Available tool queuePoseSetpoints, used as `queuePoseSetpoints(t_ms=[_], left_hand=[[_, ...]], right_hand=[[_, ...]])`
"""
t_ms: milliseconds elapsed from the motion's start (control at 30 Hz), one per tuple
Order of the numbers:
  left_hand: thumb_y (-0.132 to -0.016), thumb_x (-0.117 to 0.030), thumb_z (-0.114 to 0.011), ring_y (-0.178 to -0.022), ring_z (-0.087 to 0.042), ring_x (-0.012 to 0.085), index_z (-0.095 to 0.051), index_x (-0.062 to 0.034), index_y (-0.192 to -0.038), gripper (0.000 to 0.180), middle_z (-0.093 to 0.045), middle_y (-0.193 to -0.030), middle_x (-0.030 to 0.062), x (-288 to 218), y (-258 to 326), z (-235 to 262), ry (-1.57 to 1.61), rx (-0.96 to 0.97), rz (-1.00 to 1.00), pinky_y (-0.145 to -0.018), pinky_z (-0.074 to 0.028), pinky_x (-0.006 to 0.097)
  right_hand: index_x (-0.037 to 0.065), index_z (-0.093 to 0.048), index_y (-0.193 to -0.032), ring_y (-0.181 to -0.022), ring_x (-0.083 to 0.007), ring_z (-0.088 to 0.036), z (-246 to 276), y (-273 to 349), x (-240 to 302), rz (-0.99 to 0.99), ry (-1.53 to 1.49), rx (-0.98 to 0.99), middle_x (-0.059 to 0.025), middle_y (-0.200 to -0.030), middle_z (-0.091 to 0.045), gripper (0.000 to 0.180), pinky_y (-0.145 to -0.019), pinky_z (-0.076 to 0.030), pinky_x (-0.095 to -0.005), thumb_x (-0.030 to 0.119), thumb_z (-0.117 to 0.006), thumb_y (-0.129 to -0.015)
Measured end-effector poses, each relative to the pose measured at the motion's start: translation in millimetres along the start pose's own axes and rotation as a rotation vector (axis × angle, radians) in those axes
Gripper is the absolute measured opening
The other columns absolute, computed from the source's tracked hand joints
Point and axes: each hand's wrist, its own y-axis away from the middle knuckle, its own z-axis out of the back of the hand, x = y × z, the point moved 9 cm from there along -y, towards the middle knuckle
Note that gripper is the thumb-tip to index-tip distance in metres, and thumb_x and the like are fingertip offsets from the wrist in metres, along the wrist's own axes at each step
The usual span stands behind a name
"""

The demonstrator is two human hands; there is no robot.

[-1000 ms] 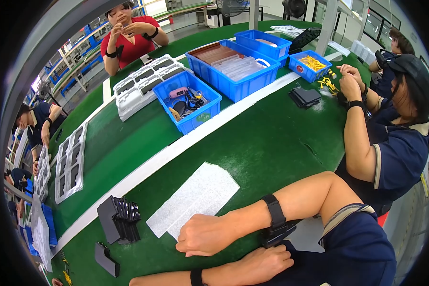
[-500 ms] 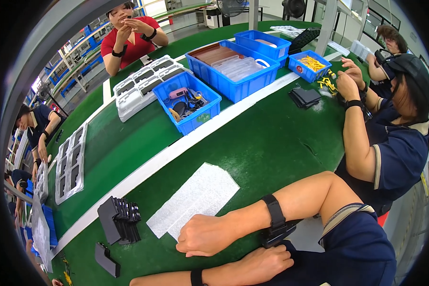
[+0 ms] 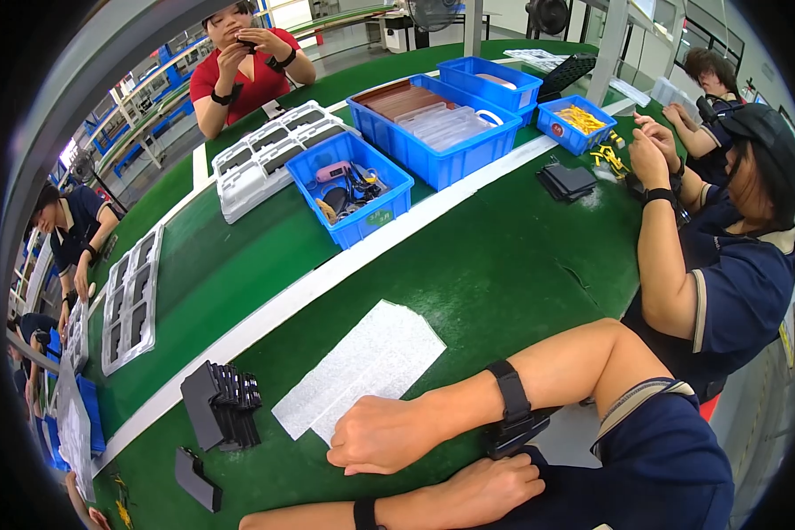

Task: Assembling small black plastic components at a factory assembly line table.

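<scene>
My right hand (image 3: pixel 378 435) rests curled on the table, its knuckles up and its fingertips tucked out of sight. It touches the near edge of a white textured sheet (image 3: pixel 375 358). Closer to my body, my left hand (image 3: pixel 495 488) lies with bent fingers against my dark shirt. Nothing shows in either hand. Left of the sheet stands a leaning stack of flat black rectangular pieces (image 3: pixel 219 406). A few more black pieces (image 3: pixel 198 479) lie in front of that stack.
Blue bins (image 3: pixel 433 146) stand across the green table (image 3: pixel 495 256), one with mixed tools (image 3: pixel 349 190), another with yellow parts (image 3: pixel 579 121). White trays (image 3: pixel 132 300) hold dark pieces. A co-worker (image 3: pixel 724 230) sits close on my right; another in red (image 3: pixel 247 75) sits opposite.
My hands and the sheet stay put. The person in red shifts their raised hands slightly, and the co-worker at far left lowers their head. A hand at the lower left edge comes further into view.
</scene>
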Motion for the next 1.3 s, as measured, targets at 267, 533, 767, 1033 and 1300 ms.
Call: queuePoseSetpoints(t_ms=[267, 533, 767, 1033, 1300], left_hand=[[-0.073, -0.010, -0.056, -0.076, -0.055, 0.0219, -0.058, -0.0048, -0.071, 0.006, -0.054, -0.072, 0.0061, -0.9, -0.1, 1.1, 0.008, -0.007, -0.004, -0.057, -0.050, 0.031], [-0.073, -0.009, -0.055, -0.077, -0.055, 0.0222, -0.058, -0.0043, -0.072, 0.006, -0.055, -0.073, 0.0065, 0.7, -0.5, 0.1, 0.008, 0.001, 0.009, -0.059, -0.050, 0.032], [-0.073, -0.009, -0.056, -0.078, -0.055, 0.0219, -0.059, -0.0042, -0.073, 0.006, -0.055, -0.073, 0.0062, -0.1, 0.0, 0.5, 0.008, 0.004, 0.007, -0.059, -0.050, 0.032], [-0.073, -0.009, -0.056, -0.077, -0.054, 0.0216, -0.058, -0.0054, -0.072, 0.005, -0.054, -0.072, 0.0055, 1.0, -0.3, -0.6, 0.006, -0.006, 0.005, -0.057, -0.050, 0.031], [-0.073, -0.010, -0.056, -0.077, -0.054, 0.0214, -0.058, -0.0053, -0.072, 0.005, -0.054, -0.073, 0.0055, -0.1, -0.4, 1.1, 0.001, -0.007, 0.004, -0.057, -0.050, 0.031]], right_hand=[[0.004, -0.052, -0.068, -0.066, -0.0267, -0.059, 2.4, -0.1, 1.9, 0.025, 0.006, -0.023, -0.0074, -0.061, -0.054, 0.021, -0.051, -0.046, -0.0395, 0.017, -0.065, -0.079], [0.004, -0.052, -0.068, -0.064, -0.0270, -0.058, 2.4, 0.4, 0.3, 0.019, 0.001, -0.035, -0.0071, -0.060, -0.054, 0.022, -0.051, -0.046, -0.0398, 0.017, -0.065, -0.079], [0.003, -0.052, -0.067, -0.063, -0.0274, -0.058, 2.7, 0.3, 0.9, 0.021, -0.003, -0.036, -0.0075, -0.060, -0.054, 0.022, -0.050, -0.045, -0.0400, 0.017, -0.065, -0.078], [0.003, -0.052, -0.067, -0.065, -0.0277, -0.058, 1.7, -0.1, -0.1, 0.000, 0.004, -0.009, -0.0077, -0.061, -0.054, 0.022, -0.051, -0.045, -0.0405, 0.017, -0.065, -0.079], [0.002, -0.055, -0.065, -0.057, -0.0349, -0.057, 6.6, 0.1, 1.8, 0.035, -0.064, -0.112, -0.0134, -0.057, -0.056, 0.021, -0.050, -0.043, -0.0446, 0.017, -0.067, -0.073]])
